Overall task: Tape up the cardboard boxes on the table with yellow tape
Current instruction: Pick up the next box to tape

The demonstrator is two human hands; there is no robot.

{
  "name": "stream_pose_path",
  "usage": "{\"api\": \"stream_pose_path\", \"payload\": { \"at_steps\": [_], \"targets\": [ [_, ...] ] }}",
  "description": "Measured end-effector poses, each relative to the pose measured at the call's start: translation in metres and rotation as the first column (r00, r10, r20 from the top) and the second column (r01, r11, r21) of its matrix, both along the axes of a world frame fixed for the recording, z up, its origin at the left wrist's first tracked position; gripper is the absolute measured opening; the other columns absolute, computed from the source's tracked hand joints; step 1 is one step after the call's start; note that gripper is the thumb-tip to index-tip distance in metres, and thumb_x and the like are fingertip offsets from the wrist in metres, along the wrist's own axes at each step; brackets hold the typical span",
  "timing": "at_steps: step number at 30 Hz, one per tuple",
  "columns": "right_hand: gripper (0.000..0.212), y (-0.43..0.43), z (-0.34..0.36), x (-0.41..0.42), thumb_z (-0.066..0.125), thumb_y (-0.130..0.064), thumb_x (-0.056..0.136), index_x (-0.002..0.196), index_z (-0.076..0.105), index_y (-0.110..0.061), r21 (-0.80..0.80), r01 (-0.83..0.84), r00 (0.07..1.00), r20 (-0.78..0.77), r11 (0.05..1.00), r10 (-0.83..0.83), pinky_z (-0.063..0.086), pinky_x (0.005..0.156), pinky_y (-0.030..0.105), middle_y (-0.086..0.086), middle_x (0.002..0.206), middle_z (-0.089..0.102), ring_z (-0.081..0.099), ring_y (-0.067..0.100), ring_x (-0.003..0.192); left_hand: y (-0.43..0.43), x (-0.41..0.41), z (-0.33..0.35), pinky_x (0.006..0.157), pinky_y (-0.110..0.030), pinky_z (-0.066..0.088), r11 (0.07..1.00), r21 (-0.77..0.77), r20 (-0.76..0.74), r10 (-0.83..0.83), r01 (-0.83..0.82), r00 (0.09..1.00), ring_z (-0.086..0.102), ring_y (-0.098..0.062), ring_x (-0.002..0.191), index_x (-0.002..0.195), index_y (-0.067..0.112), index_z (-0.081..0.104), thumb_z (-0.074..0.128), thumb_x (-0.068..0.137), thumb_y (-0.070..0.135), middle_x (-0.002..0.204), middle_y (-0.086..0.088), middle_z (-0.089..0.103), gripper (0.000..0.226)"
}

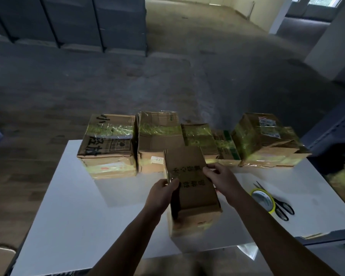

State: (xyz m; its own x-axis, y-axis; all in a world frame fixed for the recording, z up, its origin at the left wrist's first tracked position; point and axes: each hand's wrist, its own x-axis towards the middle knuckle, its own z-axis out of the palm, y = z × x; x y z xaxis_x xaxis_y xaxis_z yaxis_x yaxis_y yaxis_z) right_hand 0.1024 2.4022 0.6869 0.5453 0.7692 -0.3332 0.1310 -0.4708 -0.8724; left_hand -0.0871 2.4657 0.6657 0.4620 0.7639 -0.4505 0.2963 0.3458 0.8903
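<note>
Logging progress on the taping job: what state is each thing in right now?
Front box: flaps shut, no yellow band across top, held by both hands.
Back boxes: five in a row, each with a yellow band.
Tape roll: lying flat over the scissors, untouched.
Scissors: on the table, partly under the roll.
Left hand: grips the front box's left edge.
Right hand: grips its right edge.

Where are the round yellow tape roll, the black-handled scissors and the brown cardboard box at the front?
Round yellow tape roll (264,200): head view, on its flat side face.
Black-handled metal scissors (277,202): head view, where the handles meet.
Brown cardboard box nearest the camera (195,196): head view, on its printed top face.
</note>
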Motion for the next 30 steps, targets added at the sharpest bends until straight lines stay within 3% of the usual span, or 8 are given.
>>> {"api": "stream_pose_path", "payload": {
  "at_steps": [4, 8, 13, 15, 19, 23, 26, 30],
  "targets": [
    [0.018, -0.004, -0.005, -0.003, 0.053, -0.031, 0.097, 0.099, 0.068, -0.021, 0.036, 0.016, 0.983, -0.181, 0.999, -0.009, 0.052, 0.07, 0.034, 0.002, 0.093, 0.072, 0.068, 0.017, 0.086, 0.012, -0.019, -0.004, 0.055, -0.021, 0.047, 0.996, -0.086, 0.106, 0.04, -0.031, 0.994, 0.066, -0.022, 0.063, 0.086, 0.008, 0.063, 0.057, 0.093, 0.035, 0.068, -0.003, 0.07, 0.029],
    [0.022, -0.004, -0.024, -0.012, 0.058, -0.034, 0.093, 0.109, 0.061, -0.02, -0.03, -0.04, 0.998, -0.041, 0.999, 0.039, 0.051, 0.069, 0.029, 0.003, 0.104, 0.069, 0.065, 0.016, 0.091, 0.024, -0.032, -0.012, 0.08, -0.042, 0.05, 0.952, -0.3, 0.251, 0.143, -0.063, 0.957, 0.064, -0.037, 0.092, 0.111, 0.001, 0.058, 0.049, 0.097, 0.025, 0.1, -0.022, 0.068, 0.03],
    [0.064, -0.005, -0.045, -0.013, 0.063, -0.051, 0.085, 0.136, 0.043, -0.018, -0.243, -0.103, 0.983, 0.126, 0.964, 0.137, 0.042, 0.061, 0.02, 0.006, 0.125, 0.056, 0.056, 0.015, 0.093, 0.035, -0.055, -0.017, 0.077, -0.04, 0.056, 0.952, -0.299, 0.352, 0.17, -0.062, 0.921, 0.065, -0.029, 0.104, 0.131, 0.03, 0.046, 0.045, 0.1, 0.021, 0.117, -0.01, 0.067, 0.032],
    [0.076, -0.009, -0.054, -0.014, 0.064, -0.057, 0.082, 0.142, 0.034, -0.022, -0.32, -0.14, 0.984, 0.064, 0.937, 0.169, 0.044, 0.061, 0.02, 0.007, 0.13, 0.056, 0.057, 0.016, 0.091, 0.039, -0.067, -0.024, 0.082, -0.043, 0.055, 0.976, -0.177, 0.248, 0.168, -0.126, 0.954, 0.062, -0.028, 0.107, 0.137, 0.039, 0.038, 0.047, 0.1, 0.023, 0.121, -0.007, 0.062, 0.042],
    [0.077, -0.012, -0.069, -0.022, 0.056, -0.064, 0.084, 0.143, 0.033, -0.02, -0.406, -0.205, 0.977, -0.027, 0.891, 0.212, 0.048, 0.067, 0.025, 0.006, 0.132, 0.054, 0.058, 0.021, 0.105, 0.045, -0.087, -0.044, 0.086, -0.043, 0.051, 0.941, 0.329, -0.269, 0.172, -0.077, 0.948, 0.057, -0.03, 0.106, 0.138, 0.022, 0.051, 0.04, 0.101, 0.01, 0.129, -0.014, 0.058, 0.04],
    [0.046, -0.003, -0.072, -0.031, 0.053, -0.06, 0.087, 0.113, 0.053, -0.022, -0.38, -0.266, 0.958, 0.0, 0.886, 0.288, 0.052, 0.064, 0.025, -0.003, 0.1, 0.064, 0.06, 0.014, 0.08, 0.039, -0.095, -0.046, 0.093, -0.049, 0.05, 0.979, 0.2, -0.334, 0.113, -0.047, 0.936, 0.061, -0.029, 0.101, 0.12, 0.009, 0.064, 0.037, 0.104, 0.028, 0.114, -0.014, 0.066, 0.037],
    [0.051, 0.002, -0.069, -0.029, 0.056, -0.06, 0.086, 0.113, 0.053, -0.017, -0.46, -0.272, 0.937, 0.073, 0.846, 0.341, 0.053, 0.064, 0.028, -0.002, 0.092, 0.063, 0.061, 0.016, 0.077, 0.034, -0.096, -0.04, 0.089, -0.038, 0.042, 0.994, -0.059, -0.22, 0.08, -0.094, 0.972, 0.054, -0.022, 0.104, 0.106, 0.02, 0.06, 0.03, 0.091, 0.066, 0.107, -0.002, 0.06, 0.057],
    [0.059, -0.001, -0.067, -0.02, 0.059, -0.062, 0.082, 0.116, 0.049, -0.015, -0.528, -0.252, 0.926, 0.111, 0.811, 0.36, 0.056, 0.063, 0.03, 0.004, 0.098, 0.064, 0.065, 0.021, 0.083, 0.031, -0.09, -0.052, 0.089, -0.038, 0.051, 0.991, -0.132, -0.23, -0.044, 0.014, 0.972, 0.061, -0.021, 0.101, 0.105, 0.013, 0.063, 0.045, 0.086, 0.067, 0.111, -0.006, 0.065, 0.06]
  ]
}}
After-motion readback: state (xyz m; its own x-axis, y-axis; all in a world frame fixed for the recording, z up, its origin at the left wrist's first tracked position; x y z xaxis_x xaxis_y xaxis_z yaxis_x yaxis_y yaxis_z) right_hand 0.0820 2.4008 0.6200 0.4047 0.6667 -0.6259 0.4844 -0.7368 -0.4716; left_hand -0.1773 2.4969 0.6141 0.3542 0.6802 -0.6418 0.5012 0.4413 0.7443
